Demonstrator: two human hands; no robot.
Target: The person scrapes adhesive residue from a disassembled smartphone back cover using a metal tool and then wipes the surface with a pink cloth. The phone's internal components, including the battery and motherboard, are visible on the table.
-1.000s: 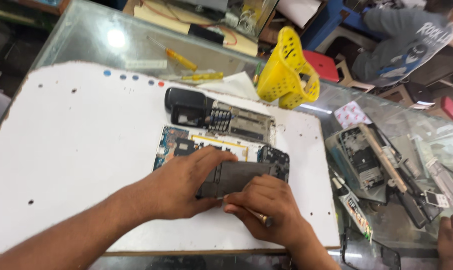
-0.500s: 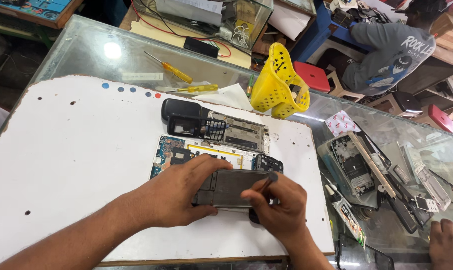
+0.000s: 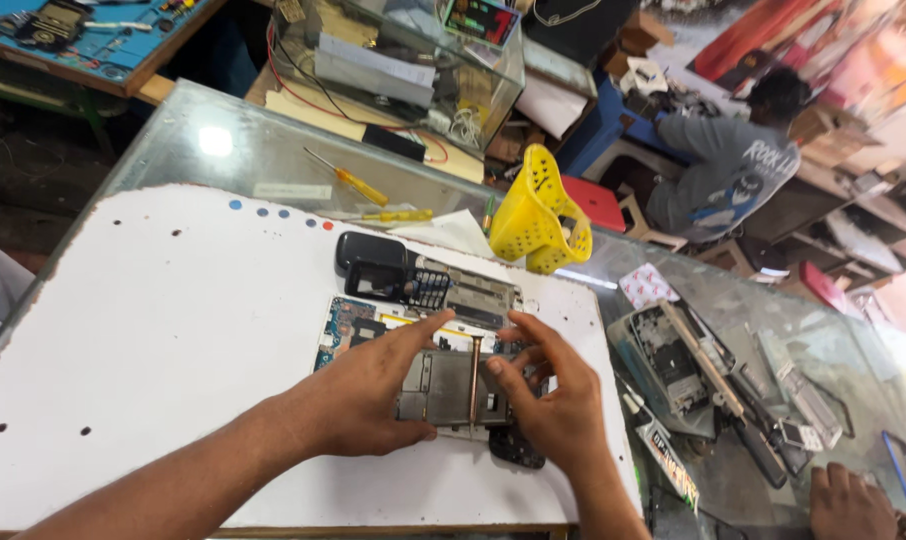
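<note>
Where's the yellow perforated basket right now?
In the head view the yellow basket sits on the glass table, just past the white board's far right corner, beyond the black fan module.

**Both hands on metal heat-sink plate over circuit board**

The left hand and right hand rest on a grey metal plate crossed by a copper pipe. The plate lies on a blue circuit board atop the white mat covering the glass desk. A black fan unit sits just behind. A yellow perforated basket and two yellow-handled screwdrivers lie further back.
</note>
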